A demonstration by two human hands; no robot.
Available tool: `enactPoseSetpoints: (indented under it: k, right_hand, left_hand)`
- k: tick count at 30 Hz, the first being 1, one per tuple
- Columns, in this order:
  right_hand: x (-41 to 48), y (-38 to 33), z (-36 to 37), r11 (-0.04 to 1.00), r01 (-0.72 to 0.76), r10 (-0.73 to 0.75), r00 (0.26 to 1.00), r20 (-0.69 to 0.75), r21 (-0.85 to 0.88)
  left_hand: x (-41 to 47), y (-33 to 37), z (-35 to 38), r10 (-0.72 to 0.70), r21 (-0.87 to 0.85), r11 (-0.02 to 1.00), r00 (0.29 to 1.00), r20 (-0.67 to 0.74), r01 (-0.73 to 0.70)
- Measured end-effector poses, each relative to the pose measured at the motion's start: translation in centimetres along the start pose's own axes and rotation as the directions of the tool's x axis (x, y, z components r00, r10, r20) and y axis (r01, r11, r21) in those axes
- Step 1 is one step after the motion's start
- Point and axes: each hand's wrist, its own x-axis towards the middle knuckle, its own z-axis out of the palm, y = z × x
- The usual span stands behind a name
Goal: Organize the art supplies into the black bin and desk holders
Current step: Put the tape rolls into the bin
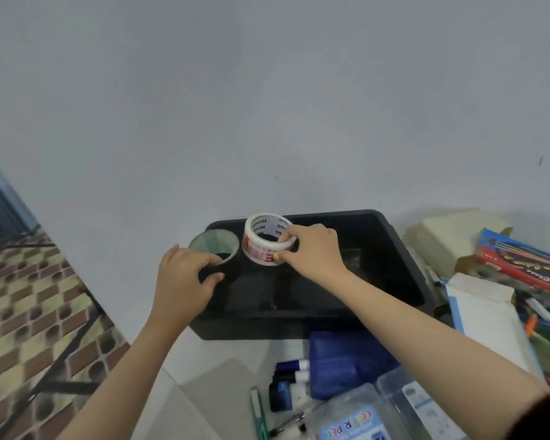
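— Black bin (267, 325): where?
— On the desk (172, 408), far side close against the grey wall. Open top, dark inside.
— And the tape?
— Two rolls, both held up over the bin's left end. White tape roll (261, 254) with red print, tilted, hole turned up and toward the camera. Dark tape roll (216, 241) with a pale green core just to its left, above the bin's left rim. Very close together; touching or not, cannot tell.
— Left grip (185, 281)?
— Clamped on the dark tape roll: thumb on the near side, fingers curled over the top edge.
— Right grip (311, 249)?
— Clamped on the white tape roll: thumb low on the printed outer face, fingers hooked over the upper rim.
— Near side of the desk?
— Blue pouch (346, 360) just in front of the bin. Left of it, markers (292, 369) with white caps, lying on their sides. Nearer still, a green pen (258, 414) and a clear pack of colour pens (346, 423).
— Right side?
— Cream box (451, 236) beside the bin's far corner, red box (521, 265) with printed lettering further right, white box (483, 312) below it, loose pens around.
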Motion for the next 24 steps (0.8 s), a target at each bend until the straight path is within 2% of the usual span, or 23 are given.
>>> enactPoseSetpoints:
  k: [4, 9, 16, 24]
  right_hand:
    - [3.5, -1.6, 1.7, 0.994, -0.002, 0.010, 0.997, 0.080, -0.106]
    - [5.9, -2.0, 3.8, 0.961, 0.074, -0.028, 0.984, 0.175, -0.267]
    - [7.2, -2.1, 6.0, 0.993, 0.039, -0.027, 0.994, 0.103, -0.113]
    - [8.5, -3.2, 8.4, 0.962, 0.144, -0.096, 0.974, 0.207, -0.231]
  left_hand:
    - [-0.2, -2.1, 0.2, -0.024, -0.006, 1.000, 0.999, -0.040, 0.024]
    - [-0.2, -3.9, 1.0, -0.083, -0.033, 0.996, 0.996, -0.027, 0.083]
    - [-0.1, -4.8, 1.8, -0.087, -0.075, 0.994, 0.986, -0.139, 0.077]
    - [-0.1, -4.9, 2.1, -0.120, -0.036, 0.993, 0.978, -0.172, 0.115]
